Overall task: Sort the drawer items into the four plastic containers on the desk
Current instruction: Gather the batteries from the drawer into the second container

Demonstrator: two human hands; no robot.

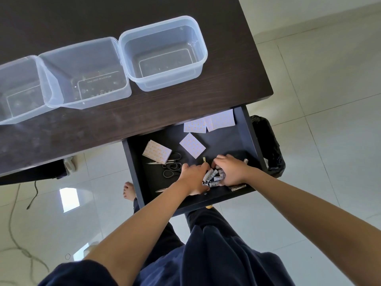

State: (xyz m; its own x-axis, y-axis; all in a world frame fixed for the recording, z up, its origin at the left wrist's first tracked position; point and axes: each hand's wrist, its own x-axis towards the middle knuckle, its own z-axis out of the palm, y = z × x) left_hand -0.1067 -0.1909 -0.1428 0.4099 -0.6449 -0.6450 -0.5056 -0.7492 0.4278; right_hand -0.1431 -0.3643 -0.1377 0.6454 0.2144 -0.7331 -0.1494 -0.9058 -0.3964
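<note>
The open dark drawer (247, 129) holds several white batteries (213, 176) bunched near its front. My left hand (192, 178) and my right hand (229, 170) curl around that bunch from either side. Black-handled scissors (172, 169) lie left of my left hand, with a stack of patterned cards (157, 151) beside them. More patterned cards (192, 145) lie in the middle, and others (209, 122) at the back of the drawer. Three clear plastic containers stand on the desk: right (162, 52), middle (84, 73), left (18, 89). A fourth container is out of view.
The dark wooden desk (144, 112) runs above the drawer. A black bin bag (270, 145) sits right of the drawer. A small metal object (237, 187) lies by my right wrist. White tiled floor (329, 100) surrounds the desk, with a cable (33, 195) at the left.
</note>
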